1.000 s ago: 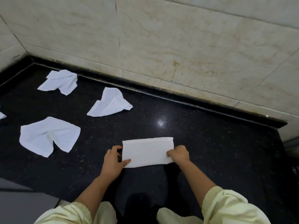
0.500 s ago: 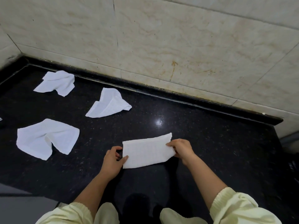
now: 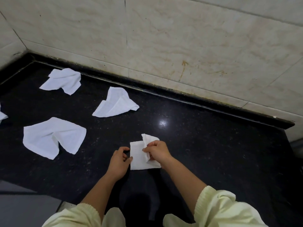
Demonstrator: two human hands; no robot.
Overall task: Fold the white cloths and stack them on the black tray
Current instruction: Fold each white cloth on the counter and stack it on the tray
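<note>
A white cloth (image 3: 137, 157), folded into a strip, lies on the black counter (image 3: 205, 145) near its front edge. My right hand (image 3: 158, 150) pinches the cloth's right end and holds it lifted over the middle, folded leftward. My left hand (image 3: 119, 159) pinches the cloth's left edge against the counter. Three unfolded white cloths lie to the left: one near the front (image 3: 52, 138), one in the middle (image 3: 116, 103) and one by the back corner (image 3: 63, 80). No black tray is in view.
A beige tiled wall (image 3: 180, 38) rises behind the counter, with a raised black lip along its foot. A sliver of another white cloth (image 3: 2, 115) shows at the left edge. The counter's right end stops near a grey object (image 3: 296, 143).
My right hand has lifted the cloth's right end and carried it leftward over the middle. My left hand has stayed at the left edge.
</note>
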